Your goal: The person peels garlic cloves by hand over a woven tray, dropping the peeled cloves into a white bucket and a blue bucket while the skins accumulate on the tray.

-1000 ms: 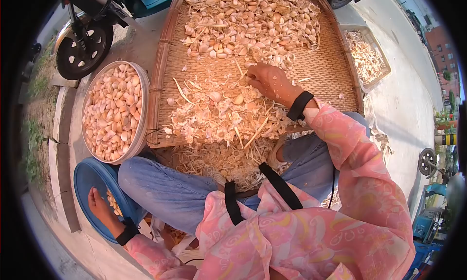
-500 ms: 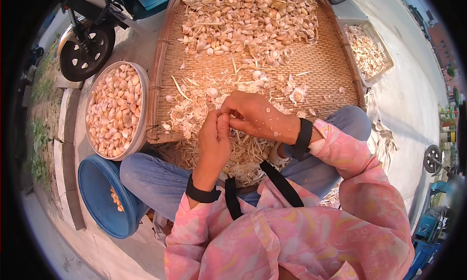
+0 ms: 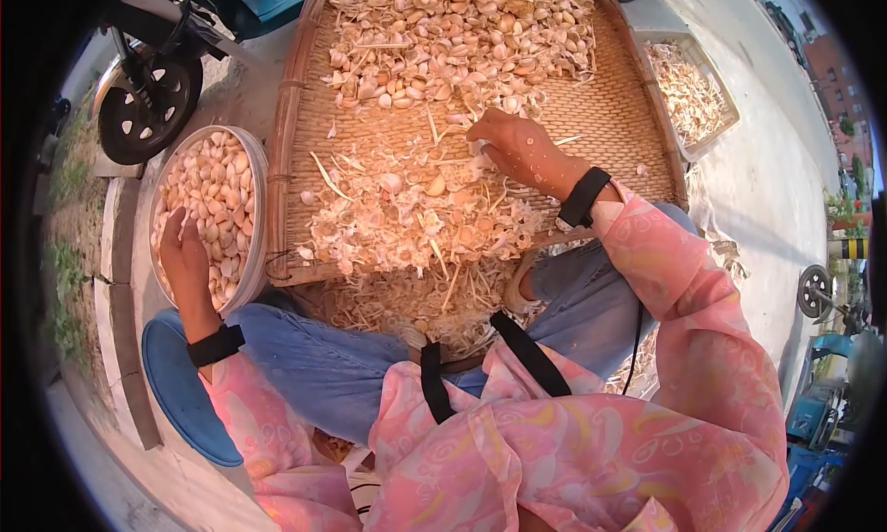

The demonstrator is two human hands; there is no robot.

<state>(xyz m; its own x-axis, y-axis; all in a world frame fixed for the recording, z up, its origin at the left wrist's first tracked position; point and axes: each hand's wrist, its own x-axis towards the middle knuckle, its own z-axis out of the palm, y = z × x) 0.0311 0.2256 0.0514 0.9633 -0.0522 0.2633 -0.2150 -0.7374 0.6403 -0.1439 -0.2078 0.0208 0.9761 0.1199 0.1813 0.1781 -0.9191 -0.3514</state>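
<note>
My left hand is over the near edge of a white bucket filled with garlic cloves. Its fingers are stretched out, slightly apart, and I see nothing held in them. On the woven bamboo tray, my right hand has its fingers bent and closed around a small whitish piece, seemingly a garlic clove, partly hidden by the fingertips. Loose papery skins with a few cloves lie just below that hand. Bits of skin stick to its back.
A large heap of garlic cloves covers the tray's far part. A blue bucket stands by my left knee. At the right is a pale bin of peelings. A vehicle wheel stands at upper left. Peelings lie between my legs.
My hands, together over the tray's near edge before, have parted. The left has moved left to the bucket of cloves; the right has moved up and forward onto the tray and closed on a whitish piece.
</note>
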